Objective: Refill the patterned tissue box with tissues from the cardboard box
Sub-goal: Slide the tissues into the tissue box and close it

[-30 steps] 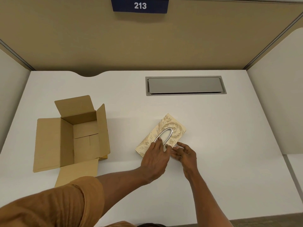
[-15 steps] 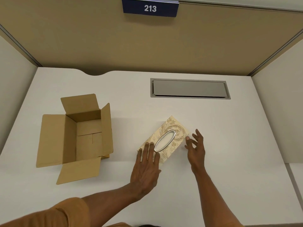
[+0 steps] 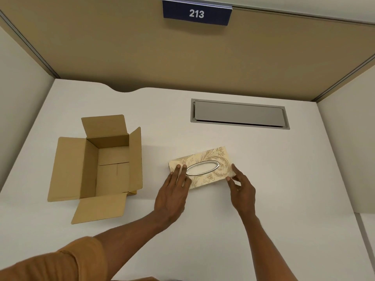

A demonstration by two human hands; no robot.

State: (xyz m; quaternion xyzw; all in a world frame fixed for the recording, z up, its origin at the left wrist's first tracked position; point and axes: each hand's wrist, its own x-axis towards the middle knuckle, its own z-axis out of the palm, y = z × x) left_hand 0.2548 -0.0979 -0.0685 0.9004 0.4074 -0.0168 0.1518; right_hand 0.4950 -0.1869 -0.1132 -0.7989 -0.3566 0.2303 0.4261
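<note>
The patterned tissue box [image 3: 215, 157], cream with gold leaf print and a silver-rimmed oval opening [image 3: 202, 168], lies flat on the white desk [image 3: 294, 179], almost square to me. My left hand [image 3: 172, 197] rests with straight fingers on the top of its left end. My right hand [image 3: 241, 189] touches its right end with thumb and fingertips. No tissue sticks out of the opening. The brown cardboard box [image 3: 92, 167] stands to the left with all flaps spread, and its visible inside is bare.
A grey cable hatch [image 3: 239, 114] is set into the desk behind the tissue box. Tan partition walls close the desk at the back and sides, with a blue "213" sign [image 3: 196, 14] on the back one.
The tissue box has turned from a diagonal lie to nearly level across the desk. My right hand went from the near side to the right end. My left hand shifted to the left end.
</note>
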